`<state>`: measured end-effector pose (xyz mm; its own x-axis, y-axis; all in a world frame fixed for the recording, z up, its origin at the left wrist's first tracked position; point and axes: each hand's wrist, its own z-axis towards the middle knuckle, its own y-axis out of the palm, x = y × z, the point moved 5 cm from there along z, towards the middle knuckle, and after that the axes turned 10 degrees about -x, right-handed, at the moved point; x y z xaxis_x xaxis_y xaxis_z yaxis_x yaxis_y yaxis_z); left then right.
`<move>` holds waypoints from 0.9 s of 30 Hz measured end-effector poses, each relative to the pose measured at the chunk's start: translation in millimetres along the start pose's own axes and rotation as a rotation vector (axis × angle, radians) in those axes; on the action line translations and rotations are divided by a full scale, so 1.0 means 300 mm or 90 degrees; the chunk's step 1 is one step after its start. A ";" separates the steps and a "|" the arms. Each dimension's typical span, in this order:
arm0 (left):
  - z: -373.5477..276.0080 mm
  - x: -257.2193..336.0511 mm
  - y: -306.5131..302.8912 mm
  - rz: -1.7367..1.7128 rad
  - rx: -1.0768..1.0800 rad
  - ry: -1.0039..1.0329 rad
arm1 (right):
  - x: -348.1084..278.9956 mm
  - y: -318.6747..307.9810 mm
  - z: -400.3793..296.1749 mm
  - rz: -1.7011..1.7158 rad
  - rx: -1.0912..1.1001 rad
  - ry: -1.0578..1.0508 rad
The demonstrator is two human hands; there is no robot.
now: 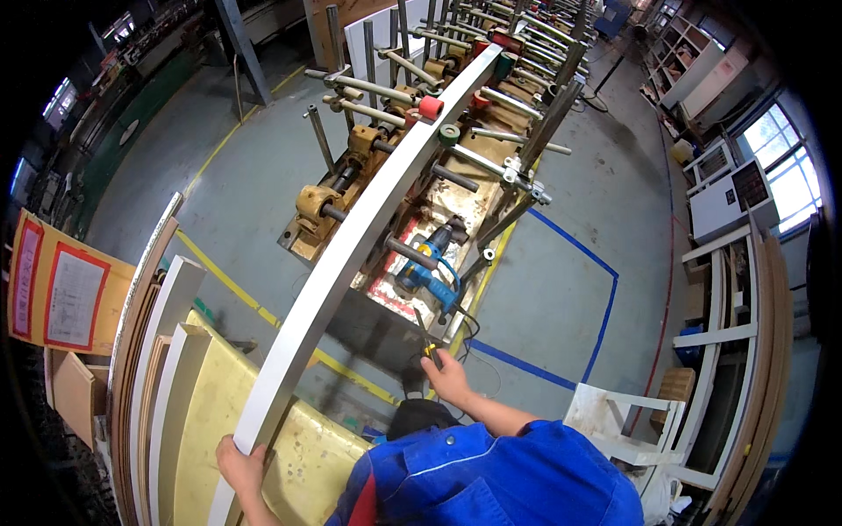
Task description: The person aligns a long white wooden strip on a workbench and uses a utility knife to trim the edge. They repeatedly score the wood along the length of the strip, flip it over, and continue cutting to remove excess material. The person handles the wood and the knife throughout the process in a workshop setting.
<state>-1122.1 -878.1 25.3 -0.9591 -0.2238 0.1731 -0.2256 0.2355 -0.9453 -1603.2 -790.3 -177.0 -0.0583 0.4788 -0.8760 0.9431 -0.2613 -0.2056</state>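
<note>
A long white square-edged profile (371, 230) runs from the lower left up along the roller machine (316, 214). My left hand (242, 465) grips its near end, fingers over one side and thumb on the other. In my right hand (448, 379) is a slim hand tool (430, 351) with a black and yellow handle, probably a screwdriver; its thin dark shaft points at the machine bed. Beyond that tool, a blue corded power drill (431, 266) lies on the worn bed. Red rollers (431, 107) and a green roller (449, 135) sit against the profile's sides.
Steel posts (549, 125) and clamp rods rise along both machine sides. A yellow padded surface (322, 447) lies under the profile's near end. White and brown boards (172, 315) stand at left. A white frame stand (625, 421) is at right. A cable (475, 325) hangs near my right hand.
</note>
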 end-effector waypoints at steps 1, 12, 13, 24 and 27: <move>0.010 0.035 0.002 -0.018 0.003 0.008 | 0.010 0.017 0.001 0.011 -0.008 -0.010; 0.025 0.151 -0.038 0.032 -0.055 -0.075 | -0.041 0.006 0.001 0.004 0.020 -0.019; 0.018 0.150 -0.043 0.055 -0.059 -0.095 | -0.019 0.002 0.009 0.047 -0.008 0.037; -0.049 -0.107 -0.073 0.118 -0.116 -0.173 | 0.064 -0.052 0.017 0.122 -0.008 0.057; -0.059 -0.149 -0.054 0.138 -0.114 -0.180 | 0.024 -0.042 0.017 0.133 -0.008 0.043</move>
<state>-1078.7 -855.1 37.7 -0.9084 -0.3968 -0.1317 -0.0733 0.4613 -0.8842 -1617.2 -787.9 -182.9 0.1604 0.4709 -0.8675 0.9362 -0.3509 -0.0174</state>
